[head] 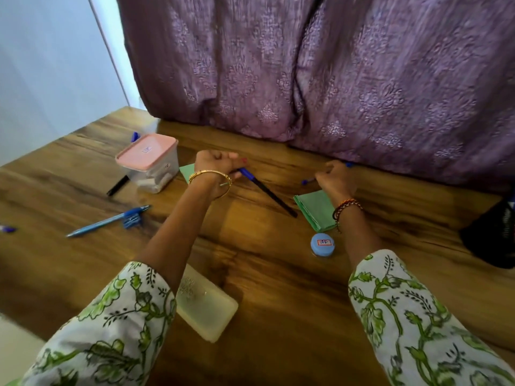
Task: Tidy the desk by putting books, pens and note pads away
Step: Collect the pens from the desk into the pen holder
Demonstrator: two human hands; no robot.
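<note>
Head view was all I had, looking down on a brown wood-grain desk (pixel 250 274) with a purple patterned curtain (pixel 334 79) hanging along its far edge. At nine o'clock, cut by the frame edge, I saw a scrap of a blue pen (pixel 7 228). Toward eight o'clock from the middle lay a light blue ballpoint pen with a dark blue clip (pixel 108 220), flat on the wood. Up at ten o'clock stood a clear plastic box with a pink lid (pixel 149 160), a black pen (pixel 117 185) lying just beside its near left corner and a small blue item (pixel 135 136) poking out behind it; I could not tell what that was. At six o'clock a pale translucent rectangular case (pixel 206 310) lay partly under the left sleeve. The left hand (pixel 216 165) had its fingers curled around the blue end of a long black-and-blue pen (pixel 267 192), whose black tip slanted toward four o'clock and ended beside a green note pad (pixel 316 210). A second green pad (pixel 187 171) showed as a corner just behind that wrist. The right hand (pixel 335 176), at one o'clock, was clenched on a small blue pen (pixel 308 180), whose ends showed on either side of the fist, close to the curtain hem. Near the right forearm sat a round blue cap with a white label (pixel 322 244). At three o'clock a black bag (pixel 490 238) rested on the desk edge.
</note>
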